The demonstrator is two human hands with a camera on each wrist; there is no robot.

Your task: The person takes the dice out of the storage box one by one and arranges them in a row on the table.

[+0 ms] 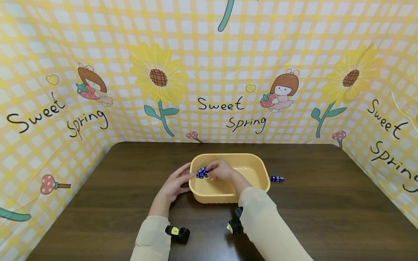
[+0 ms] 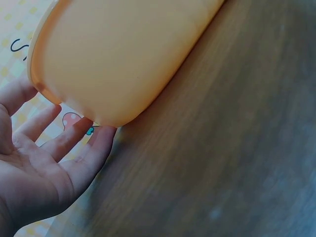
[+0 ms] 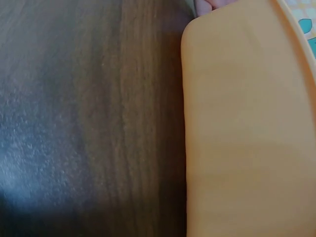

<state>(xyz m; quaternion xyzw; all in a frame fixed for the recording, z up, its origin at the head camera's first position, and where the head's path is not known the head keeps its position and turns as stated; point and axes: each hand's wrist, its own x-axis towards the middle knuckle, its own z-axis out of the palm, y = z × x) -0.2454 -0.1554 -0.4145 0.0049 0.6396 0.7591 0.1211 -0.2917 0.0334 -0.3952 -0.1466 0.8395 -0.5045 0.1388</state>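
A yellow plastic bin stands on the dark wooden table. Inside its left end lies a pile of blue dice with white spots. My right hand reaches down into the bin, its bent fingertips right at the dice; I cannot tell whether it pinches one. My left hand touches the bin's left end from outside, fingers spread. In the left wrist view, several fingertips of the left hand rest against the outer wall. The right wrist view shows the bin's long side, while the right hand is out of sight.
Just right of the bin, a short row of blue dice lies on the table. A yellow checked cloth with flower prints hangs behind and along both sides. Black wrist cameras sit on both sleeves.
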